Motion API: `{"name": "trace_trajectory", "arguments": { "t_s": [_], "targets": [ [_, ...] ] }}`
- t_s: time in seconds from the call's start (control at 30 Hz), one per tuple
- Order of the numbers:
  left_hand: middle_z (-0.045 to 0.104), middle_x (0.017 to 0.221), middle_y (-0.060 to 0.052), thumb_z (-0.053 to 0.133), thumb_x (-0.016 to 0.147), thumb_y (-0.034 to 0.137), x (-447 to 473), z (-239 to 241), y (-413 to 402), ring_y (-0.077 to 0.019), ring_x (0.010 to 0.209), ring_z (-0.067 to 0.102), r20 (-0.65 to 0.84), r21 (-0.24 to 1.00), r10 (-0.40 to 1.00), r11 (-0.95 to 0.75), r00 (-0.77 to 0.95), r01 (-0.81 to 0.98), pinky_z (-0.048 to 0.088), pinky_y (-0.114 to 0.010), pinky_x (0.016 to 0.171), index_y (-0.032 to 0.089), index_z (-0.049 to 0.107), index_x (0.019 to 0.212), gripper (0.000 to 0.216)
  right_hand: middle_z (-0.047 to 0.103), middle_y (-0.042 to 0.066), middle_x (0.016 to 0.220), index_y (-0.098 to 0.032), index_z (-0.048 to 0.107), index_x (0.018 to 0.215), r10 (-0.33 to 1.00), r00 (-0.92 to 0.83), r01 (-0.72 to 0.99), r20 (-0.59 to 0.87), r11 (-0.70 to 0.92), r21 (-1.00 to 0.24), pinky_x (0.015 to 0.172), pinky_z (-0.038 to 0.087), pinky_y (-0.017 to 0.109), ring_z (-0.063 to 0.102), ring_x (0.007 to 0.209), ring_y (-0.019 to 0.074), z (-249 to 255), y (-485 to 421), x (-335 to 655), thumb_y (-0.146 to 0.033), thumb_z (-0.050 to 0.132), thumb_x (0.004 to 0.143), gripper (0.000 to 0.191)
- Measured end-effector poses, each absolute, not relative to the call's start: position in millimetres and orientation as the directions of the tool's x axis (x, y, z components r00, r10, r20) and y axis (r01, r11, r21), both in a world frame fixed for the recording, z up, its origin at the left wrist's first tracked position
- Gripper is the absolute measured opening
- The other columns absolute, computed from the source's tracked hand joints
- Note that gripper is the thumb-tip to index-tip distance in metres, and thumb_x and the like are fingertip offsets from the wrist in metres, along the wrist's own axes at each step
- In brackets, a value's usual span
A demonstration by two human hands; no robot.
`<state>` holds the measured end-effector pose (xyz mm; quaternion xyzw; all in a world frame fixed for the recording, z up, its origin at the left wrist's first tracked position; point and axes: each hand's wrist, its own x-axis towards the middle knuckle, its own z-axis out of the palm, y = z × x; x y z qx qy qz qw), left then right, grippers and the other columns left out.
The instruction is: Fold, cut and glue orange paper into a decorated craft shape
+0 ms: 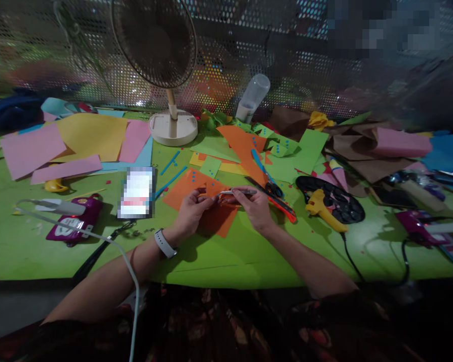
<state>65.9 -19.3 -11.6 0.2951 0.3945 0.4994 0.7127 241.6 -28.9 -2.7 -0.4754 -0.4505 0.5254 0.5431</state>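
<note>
A thin silver tool (237, 192) is held in the right hand (255, 210). The fingers of that hand are closed tight around its back end. The tip of the tool is pointed at the left hand (193, 211). The left fingers are bent and pressed close together right at that tip. If something small is pinched there, it cannot be made out. A white watch (165, 243) is worn on the left wrist.

Both hands are kept just above a sheet of orange paper (219, 221). The sheet is laid on the green desk (226, 261), in the middle, closer to the near edge than to the far edge.

Scissors (274, 188) and an orange cutter (285, 208) are seen just beside the right hand. Further toward the right edge, a yellow glue gun (324, 208) is laid on a black tray (343, 206). A phone (136, 192) is set near the left hand. A purple box (75, 221) is placed closer to the left edge. Pink and yellow sheets (79, 143) are piled by the far left corner. A fan (162, 50) and a white bottle (253, 95) are found at the far edge.
</note>
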Motion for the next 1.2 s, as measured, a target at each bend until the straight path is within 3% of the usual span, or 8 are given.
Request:
{"name": "trace_trajectory", "arguments": {
  "t_s": [0.3,0.7,1.2],
  "targets": [
    [0.071,0.068,0.002,0.084,0.066,0.020,65,-11,-20,-0.0155,0.069,0.072,-0.270,0.803,0.942,0.335,0.200,-0.493,0.055,-0.027,0.076,0.019,0.051,0.096,0.044,0.076,0.005,0.091,-0.019,0.065,0.097,0.997,0.019,-0.044,0.074,0.075,-0.996,0.074,0.062,0.031,0.074,0.074,0.0165,4,-32,242,-0.042,0.073,0.079,0.030],
    [0.072,0.069,0.002,0.086,0.065,0.022,66,-11,-21,-0.0128,0.067,0.070,-0.261,0.828,0.939,0.337,0.222,-0.449,0.054,-0.020,0.067,0.018,0.052,0.097,0.047,0.074,0.002,0.073,-0.018,0.063,0.093,0.997,0.064,-0.234,-0.044,-0.028,-0.972,0.073,0.061,0.032,0.074,0.068,0.0174,-4,-21,245,-0.040,0.080,0.069,0.036],
    [0.072,0.070,0.001,0.085,0.066,0.025,66,-12,-20,-0.0136,0.068,0.070,-0.248,0.846,0.946,0.316,0.207,-0.430,0.055,-0.024,0.073,0.017,0.051,0.100,0.048,0.074,0.004,0.079,-0.017,0.067,0.089,0.994,0.100,-0.109,0.038,0.049,-0.993,0.065,0.059,0.029,0.071,0.066,0.0152,-4,-27,248,-0.042,0.077,0.074,0.030]
  ]
}}
